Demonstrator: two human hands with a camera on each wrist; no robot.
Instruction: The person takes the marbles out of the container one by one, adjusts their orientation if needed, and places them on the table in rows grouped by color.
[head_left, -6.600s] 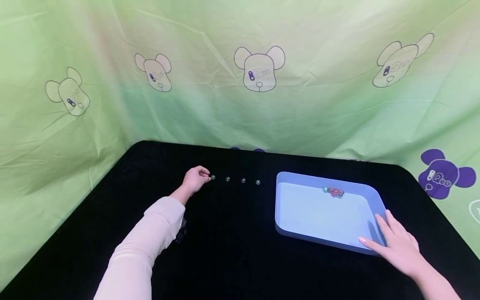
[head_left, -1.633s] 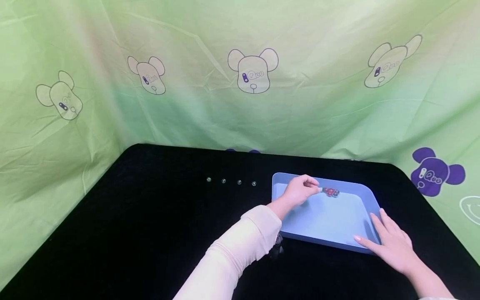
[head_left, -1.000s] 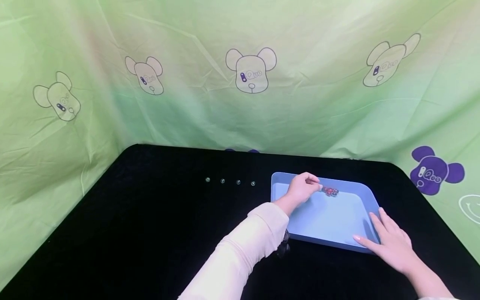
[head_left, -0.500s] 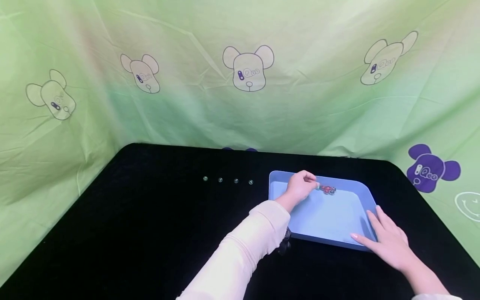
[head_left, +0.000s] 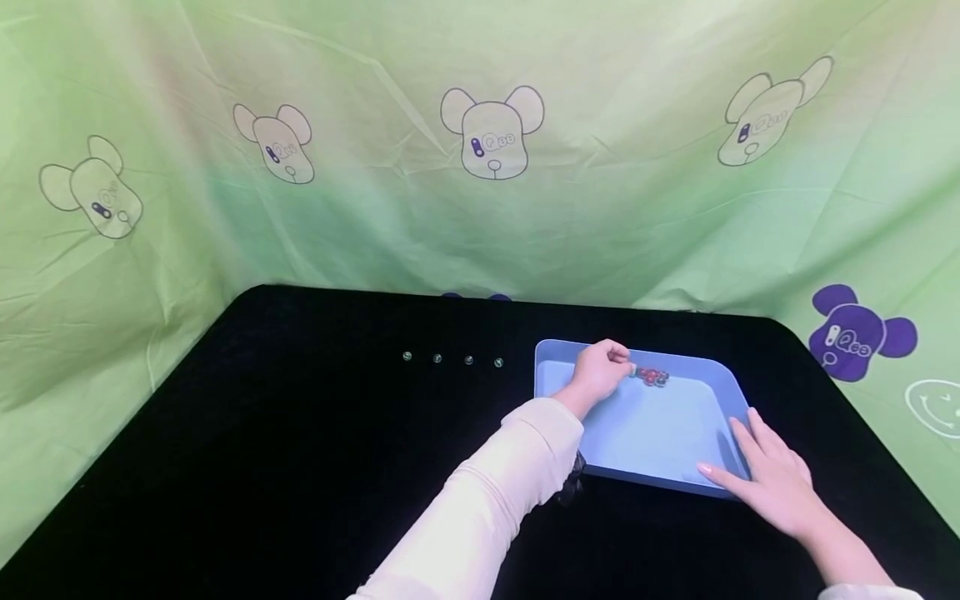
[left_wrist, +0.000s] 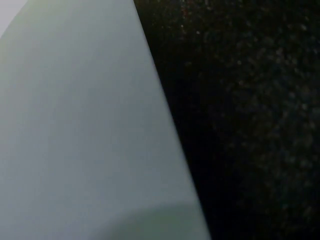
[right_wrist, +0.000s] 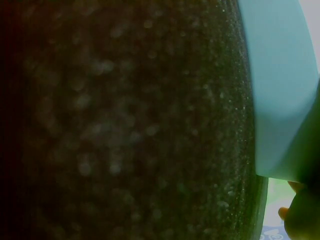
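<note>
In the head view my left hand (head_left: 600,369) reaches into the far side of a shallow blue tray (head_left: 652,433). Its thumb and index finger pinch a small pale-green marble (head_left: 632,370), partly covered by the fingertips. Touching or close beside it is a cluster of red and clear glass marbles (head_left: 655,377). My right hand (head_left: 776,479) rests on the tray's near right corner, fingers straight over the rim and thumb on the front edge. Left of the tray, several clear marbles lie in a spaced row, among them one leftmost marble (head_left: 407,356).
Black cloth (head_left: 300,433) covers the table under everything. A green curtain (head_left: 360,217) with printed bear heads hangs behind and at both sides. In the left wrist view a pale tray surface (left_wrist: 90,120) fills the left; the right wrist view shows mostly dark cloth (right_wrist: 125,120).
My left hand has gone from the row's leftmost marble to the cluster in the tray, where it has stayed, fingertips at the pale-green marble. The right hand keeps its place on the tray corner.
</note>
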